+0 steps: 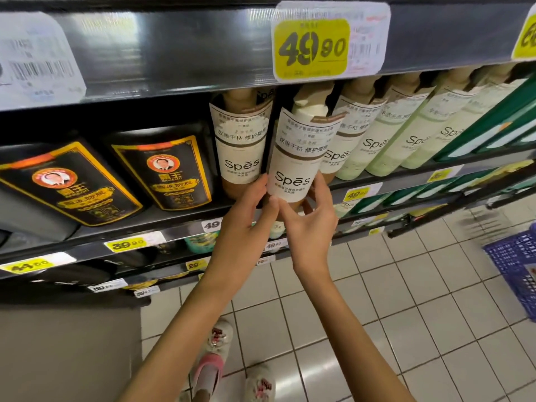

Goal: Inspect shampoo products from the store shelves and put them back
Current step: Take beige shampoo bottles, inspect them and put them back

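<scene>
Black shelf | pale tiled floor | left hand, right hand grip Spēs bottle

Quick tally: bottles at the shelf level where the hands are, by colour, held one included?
black bottles: 2
brown-and-white bottles: 3, one gripped by left hand and right hand
pale green bottles: 3
total: 8

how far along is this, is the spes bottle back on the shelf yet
Done: the black gold-trimmed bottles and pale green bottles stand in rows. In hand: left hand and right hand grip the cream-and-brown Spes shampoo bottle, tilted at the front of the dark metal shelf. Left: setting it upright beside its matching neighbour. Whether it's coming out or going back, I can't tell.
</scene>
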A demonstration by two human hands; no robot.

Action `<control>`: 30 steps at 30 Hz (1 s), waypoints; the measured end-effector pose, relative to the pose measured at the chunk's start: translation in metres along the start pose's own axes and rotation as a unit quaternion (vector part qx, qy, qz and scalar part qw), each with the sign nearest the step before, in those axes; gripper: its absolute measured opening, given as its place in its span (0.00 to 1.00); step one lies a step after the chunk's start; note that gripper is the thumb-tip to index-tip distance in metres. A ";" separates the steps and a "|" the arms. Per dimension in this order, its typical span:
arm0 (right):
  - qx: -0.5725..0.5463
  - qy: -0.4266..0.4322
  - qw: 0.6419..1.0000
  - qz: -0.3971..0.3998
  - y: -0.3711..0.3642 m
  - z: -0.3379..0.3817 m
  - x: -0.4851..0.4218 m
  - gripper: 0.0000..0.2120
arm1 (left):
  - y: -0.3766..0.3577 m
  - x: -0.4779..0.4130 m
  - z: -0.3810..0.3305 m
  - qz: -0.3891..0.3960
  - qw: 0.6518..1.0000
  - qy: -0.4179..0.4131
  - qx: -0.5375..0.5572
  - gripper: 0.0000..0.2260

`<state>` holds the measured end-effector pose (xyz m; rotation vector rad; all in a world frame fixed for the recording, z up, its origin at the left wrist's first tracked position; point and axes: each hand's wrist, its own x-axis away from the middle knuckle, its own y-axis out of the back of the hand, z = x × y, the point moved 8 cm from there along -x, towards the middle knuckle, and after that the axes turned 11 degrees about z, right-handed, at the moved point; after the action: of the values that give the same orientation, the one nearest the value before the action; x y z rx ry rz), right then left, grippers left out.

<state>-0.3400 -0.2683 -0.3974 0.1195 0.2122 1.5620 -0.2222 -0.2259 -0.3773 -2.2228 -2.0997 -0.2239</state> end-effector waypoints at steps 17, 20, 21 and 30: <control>0.000 -0.031 0.996 -0.085 -0.010 -0.007 -0.015 0.29 | 0.023 0.042 0.051 -0.082 0.991 0.102 0.032 0.13; 0.022 -0.026 0.996 -0.082 -0.009 -0.007 -0.016 0.28 | 0.022 0.044 0.056 -0.070 0.991 0.112 0.031 0.13; 0.038 -0.018 0.996 -0.082 -0.008 -0.006 -0.014 0.28 | 0.021 0.045 0.058 -0.062 0.991 0.115 0.028 0.12; 0.058 -0.012 0.992 -0.113 -0.006 -0.001 -0.017 0.23 | 0.016 0.054 0.062 -0.055 0.990 0.115 0.055 0.11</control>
<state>-0.3337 -0.2858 -0.3982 0.1973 0.2879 1.3226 -0.1997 -0.1637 -0.4289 -1.9205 -2.0589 -0.3449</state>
